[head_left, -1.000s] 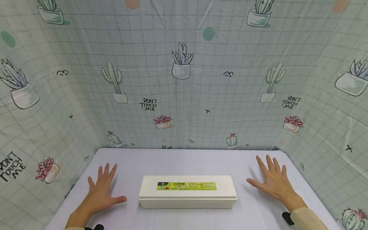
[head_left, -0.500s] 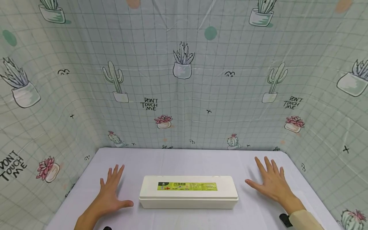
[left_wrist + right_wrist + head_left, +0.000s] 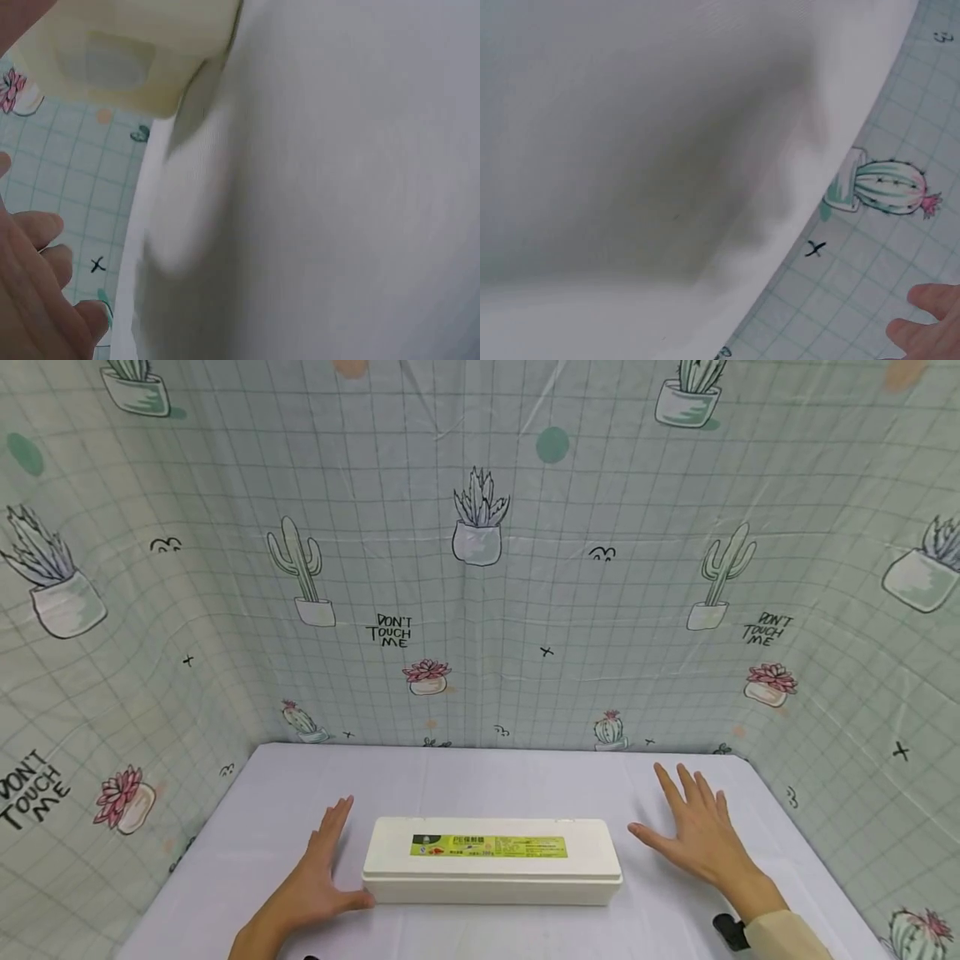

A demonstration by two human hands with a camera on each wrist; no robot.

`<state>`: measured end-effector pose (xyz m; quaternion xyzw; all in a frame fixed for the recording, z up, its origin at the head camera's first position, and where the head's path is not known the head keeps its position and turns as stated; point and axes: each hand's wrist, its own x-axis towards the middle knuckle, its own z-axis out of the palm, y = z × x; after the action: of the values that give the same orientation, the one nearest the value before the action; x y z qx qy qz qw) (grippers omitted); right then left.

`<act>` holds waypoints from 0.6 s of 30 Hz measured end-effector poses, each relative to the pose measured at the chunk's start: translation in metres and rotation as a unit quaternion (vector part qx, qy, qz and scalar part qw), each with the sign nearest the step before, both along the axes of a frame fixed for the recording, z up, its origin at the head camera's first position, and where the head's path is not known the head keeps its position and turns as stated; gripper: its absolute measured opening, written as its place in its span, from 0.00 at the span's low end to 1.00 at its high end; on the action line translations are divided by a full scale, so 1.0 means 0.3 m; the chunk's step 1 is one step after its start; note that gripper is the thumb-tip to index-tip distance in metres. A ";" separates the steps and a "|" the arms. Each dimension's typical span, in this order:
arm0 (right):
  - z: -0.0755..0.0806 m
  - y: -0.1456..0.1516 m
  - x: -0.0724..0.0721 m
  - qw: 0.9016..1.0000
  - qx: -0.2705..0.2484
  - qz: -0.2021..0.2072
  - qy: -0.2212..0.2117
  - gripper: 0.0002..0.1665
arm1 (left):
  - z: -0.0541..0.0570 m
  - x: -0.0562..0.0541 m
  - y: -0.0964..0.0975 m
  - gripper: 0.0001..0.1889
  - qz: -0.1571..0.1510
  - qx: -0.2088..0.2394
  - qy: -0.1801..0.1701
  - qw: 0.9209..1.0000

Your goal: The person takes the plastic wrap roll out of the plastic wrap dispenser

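Observation:
A long white cling film box with a green and yellow label lies lengthwise across the middle of the table, its lid down. My left hand is at its left end, fingers straight and thumb tip right at the front left corner. From the left wrist, the box's end fills the upper left, and the left fingers extend below it. To the right of the box my right hand hovers with fingers spread, thumb pointing toward the box. The right wrist view catches only some fingertips of that hand.
The box rests on a white-covered table. A patterned cloth with cactus drawings stands behind the table and along both sides. A black wrist strap part shows under the right wrist.
My left hand has moved right, from well apart to the box's left end, its fingers drawing closer together. My right hand has shifted slightly left toward the box. The box stays put.

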<state>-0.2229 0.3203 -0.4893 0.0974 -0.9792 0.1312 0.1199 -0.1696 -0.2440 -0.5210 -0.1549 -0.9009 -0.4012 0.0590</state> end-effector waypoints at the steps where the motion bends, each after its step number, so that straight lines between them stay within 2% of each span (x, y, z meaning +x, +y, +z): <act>1: 0.002 -0.006 0.002 1.000 -0.003 0.002 0.000 0.63 | -0.001 0.002 0.008 0.75 0.000 0.005 -0.007 1.000; 11: 0.036 -0.052 0.020 1.000 -0.021 0.013 0.001 0.63 | -0.009 -0.008 0.062 0.74 -0.010 0.016 -0.025 0.999; 15: 0.051 -0.074 0.035 0.999 -0.038 0.018 -0.003 0.63 | -0.012 -0.009 0.074 0.73 -0.010 0.019 -0.012 1.000; 18: 0.058 -0.093 0.046 0.999 -0.046 0.021 -0.002 0.63 | -0.018 -0.012 0.079 0.73 -0.025 0.047 0.001 0.999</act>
<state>-0.2092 0.2925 -0.4720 0.1121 -0.9703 0.1784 0.1193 -0.1731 -0.2204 -0.5263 -0.1746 -0.8770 -0.4440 0.0572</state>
